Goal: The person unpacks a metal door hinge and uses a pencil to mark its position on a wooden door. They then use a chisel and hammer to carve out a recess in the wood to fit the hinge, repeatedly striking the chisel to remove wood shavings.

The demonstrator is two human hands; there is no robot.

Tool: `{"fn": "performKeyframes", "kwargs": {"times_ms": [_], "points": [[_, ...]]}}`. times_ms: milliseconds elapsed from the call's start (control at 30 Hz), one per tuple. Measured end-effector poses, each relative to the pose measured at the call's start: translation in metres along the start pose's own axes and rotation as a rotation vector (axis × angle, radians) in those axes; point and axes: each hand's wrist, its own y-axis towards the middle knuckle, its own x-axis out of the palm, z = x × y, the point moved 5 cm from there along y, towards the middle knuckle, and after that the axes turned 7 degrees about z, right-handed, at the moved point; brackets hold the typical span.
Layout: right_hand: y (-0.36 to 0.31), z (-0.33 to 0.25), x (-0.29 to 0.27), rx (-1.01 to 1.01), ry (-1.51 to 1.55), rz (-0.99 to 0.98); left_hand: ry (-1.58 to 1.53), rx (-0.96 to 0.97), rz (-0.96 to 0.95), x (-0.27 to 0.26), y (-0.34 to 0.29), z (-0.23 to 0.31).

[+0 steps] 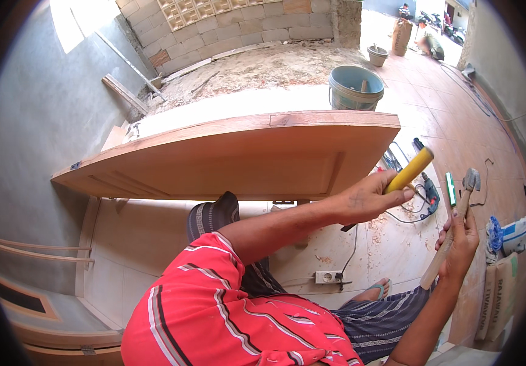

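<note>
My left hand [366, 198] is closed around the yellow handle [412, 169] of what looks like a chisel. Its blade is mostly hidden; a dark tip shows below the wrist. In my right hand [461, 241] is a hammer [472, 180], gripped by its wooden handle with the metal head up. A slim green-and-white stick [451, 189] shows beside the hammer; I cannot tell whether my fingers hold it or it lies on the floor. Left of both hands, a wooden panel door [238, 158] stands on its long edge, with a small metal fitting [75, 165] at its far left end.
A blue-green power tool [430, 195] with a cord lies on the floor amid wood shavings. Near my foot [377, 290] is a white socket block [329, 277]. Behind the door stands a bucket [355, 90]. Bags [497, 293] lean at the right. A person [430, 46] crouches by the doorway.
</note>
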Motion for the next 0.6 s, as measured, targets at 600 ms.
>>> {"fn": "performKeyframes", "kwargs": {"times_ms": [600], "points": [[-0.006,0.015,0.034,0.053,0.018,-0.131,-0.555,0.749,0.797,-0.217,-0.093,0.155]]}}
